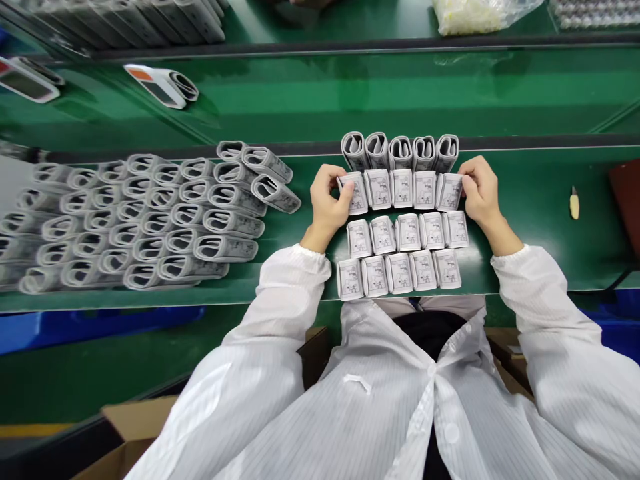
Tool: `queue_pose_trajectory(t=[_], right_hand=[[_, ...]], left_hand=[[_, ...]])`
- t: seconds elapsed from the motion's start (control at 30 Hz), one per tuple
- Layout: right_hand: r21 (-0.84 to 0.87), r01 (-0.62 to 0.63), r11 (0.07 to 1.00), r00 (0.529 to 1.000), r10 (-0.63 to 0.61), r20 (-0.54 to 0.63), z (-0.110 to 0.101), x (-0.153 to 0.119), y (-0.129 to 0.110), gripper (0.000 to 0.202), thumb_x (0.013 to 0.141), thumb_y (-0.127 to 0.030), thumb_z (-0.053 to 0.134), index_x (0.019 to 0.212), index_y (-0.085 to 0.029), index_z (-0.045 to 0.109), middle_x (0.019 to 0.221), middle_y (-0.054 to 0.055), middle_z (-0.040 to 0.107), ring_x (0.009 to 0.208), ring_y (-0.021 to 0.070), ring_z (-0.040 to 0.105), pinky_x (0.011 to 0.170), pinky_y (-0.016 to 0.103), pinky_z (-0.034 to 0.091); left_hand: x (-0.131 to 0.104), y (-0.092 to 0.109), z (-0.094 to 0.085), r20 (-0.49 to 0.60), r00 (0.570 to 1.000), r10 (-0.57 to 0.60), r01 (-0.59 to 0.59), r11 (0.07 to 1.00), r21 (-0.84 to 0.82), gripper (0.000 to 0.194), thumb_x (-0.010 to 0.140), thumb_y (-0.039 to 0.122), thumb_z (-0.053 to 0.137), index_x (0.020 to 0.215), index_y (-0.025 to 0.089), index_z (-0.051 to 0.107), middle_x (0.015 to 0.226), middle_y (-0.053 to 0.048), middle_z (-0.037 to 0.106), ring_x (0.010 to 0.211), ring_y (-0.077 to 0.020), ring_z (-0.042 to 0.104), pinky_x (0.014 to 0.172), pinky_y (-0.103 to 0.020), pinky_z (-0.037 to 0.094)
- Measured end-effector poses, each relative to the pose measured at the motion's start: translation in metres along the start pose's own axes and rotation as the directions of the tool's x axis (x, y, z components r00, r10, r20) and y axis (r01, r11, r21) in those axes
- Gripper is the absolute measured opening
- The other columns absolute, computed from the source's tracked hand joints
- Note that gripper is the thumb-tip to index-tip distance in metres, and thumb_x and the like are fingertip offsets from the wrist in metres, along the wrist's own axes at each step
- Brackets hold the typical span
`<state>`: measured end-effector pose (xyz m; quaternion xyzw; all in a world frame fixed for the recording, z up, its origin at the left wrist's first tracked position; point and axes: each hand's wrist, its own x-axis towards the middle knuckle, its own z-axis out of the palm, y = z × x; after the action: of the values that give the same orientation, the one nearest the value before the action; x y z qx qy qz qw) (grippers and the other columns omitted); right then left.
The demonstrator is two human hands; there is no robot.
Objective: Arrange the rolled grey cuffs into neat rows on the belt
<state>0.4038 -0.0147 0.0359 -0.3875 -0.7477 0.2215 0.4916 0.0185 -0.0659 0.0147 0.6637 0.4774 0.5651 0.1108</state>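
Rolled grey cuffs with printed drawings stand in rows on the green bench in front of me. My left hand (pixel 330 200) is closed on the leftmost cuff (pixel 356 195) of the second row from the back, its thumb at the near side. At the other end of that row, my right hand (pixel 481 189) grips the edge of the rightmost cuff (pixel 450 192) with thumb and fingers. Between them, more cuffs (pixel 402 188) sit side by side. Behind is a row of cuffs (pixel 401 153) showing their coiled ends; two more rows (pixel 408 232) lie nearer my body.
A large group of rolled cuffs (pixel 150 217) covers the bench's left side. White devices with screens (pixel 163 85) lie behind it. A small pale-handled tool (pixel 574 203) lies at right, near a brown object (pixel 627 200). The shelf above holds stacked grey cuffs (pixel 150 20) and a plastic bag (pixel 473 17).
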Motion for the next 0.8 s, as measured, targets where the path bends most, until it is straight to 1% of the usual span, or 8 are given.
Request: queue_pose_trajectory(t=[0.2, 0.4, 0.47, 0.63, 0.8], right_hand=[[0.015, 0.025, 1.000, 1.000, -0.025, 0.002, 0.0004, 0.0002, 0.0003, 0.059, 0.111, -0.081, 0.049, 0.093, -0.027, 0.060, 0.096, 0.007, 0.059, 0.084, 0.0272, 0.058, 0.084, 0.051, 0.055], [0.014, 0.031, 0.999, 1.000, -0.031, -0.002, 0.0008, 0.0006, -0.0010, 0.060, 0.112, -0.082, 0.048, 0.093, -0.027, 0.059, 0.095, 0.007, 0.059, 0.083, 0.0266, 0.058, 0.081, 0.050, 0.053], [-0.001, 0.009, 1.000, 1.000, -0.009, 0.005, 0.0004, 0.0008, -0.0025, 0.061, 0.111, -0.084, 0.046, 0.092, -0.027, 0.059, 0.095, 0.007, 0.059, 0.084, 0.0274, 0.059, 0.083, 0.051, 0.054], [-0.073, -0.095, 0.993, 0.995, 0.097, 0.031, -0.0003, 0.0008, -0.0061, 0.065, 0.108, -0.089, 0.041, 0.092, -0.028, 0.058, 0.097, 0.009, 0.058, 0.093, 0.0311, 0.062, 0.088, 0.054, 0.056], [-0.076, -0.117, 0.990, 0.992, 0.120, 0.032, -0.0006, 0.0006, -0.0079, 0.066, 0.107, -0.090, 0.039, 0.091, -0.028, 0.058, 0.097, 0.010, 0.059, 0.096, 0.0318, 0.064, 0.092, 0.055, 0.058]], left_hand=[[-0.0003, -0.0022, -0.0001, 0.005, 1.000, -0.026, 0.026, 0.999, 0.018, 0.047, 0.107, 0.072, 0.063, 0.104, 0.025, 0.063, 0.097, -0.003, 0.063, 0.084, -0.0175, 0.061, 0.073, -0.033, 0.048], [-0.0001, -0.0022, -0.0001, 0.015, 0.999, -0.041, 0.040, 0.999, 0.029, 0.052, 0.106, 0.077, 0.062, 0.104, 0.025, 0.060, 0.098, -0.002, 0.062, 0.085, -0.0172, 0.061, 0.074, -0.033, 0.049], [0.0000, -0.0012, 0.0000, 0.011, 0.999, -0.048, 0.048, 0.999, 0.023, 0.053, 0.105, 0.078, 0.062, 0.104, 0.025, 0.060, 0.098, -0.002, 0.062, 0.084, -0.0172, 0.061, 0.074, -0.033, 0.049], [0.0006, 0.0019, 0.0005, 0.005, 0.997, -0.074, 0.074, 0.997, 0.018, 0.055, 0.104, 0.080, 0.061, 0.103, 0.025, 0.061, 0.098, -0.003, 0.062, 0.084, -0.0181, 0.061, 0.074, -0.034, 0.049], [0.0008, 0.0026, 0.0005, 0.004, 0.997, -0.073, 0.073, 0.997, 0.034, 0.056, 0.104, 0.081, 0.060, 0.102, 0.025, 0.060, 0.097, -0.003, 0.062, 0.085, -0.0179, 0.062, 0.074, -0.034, 0.050]])
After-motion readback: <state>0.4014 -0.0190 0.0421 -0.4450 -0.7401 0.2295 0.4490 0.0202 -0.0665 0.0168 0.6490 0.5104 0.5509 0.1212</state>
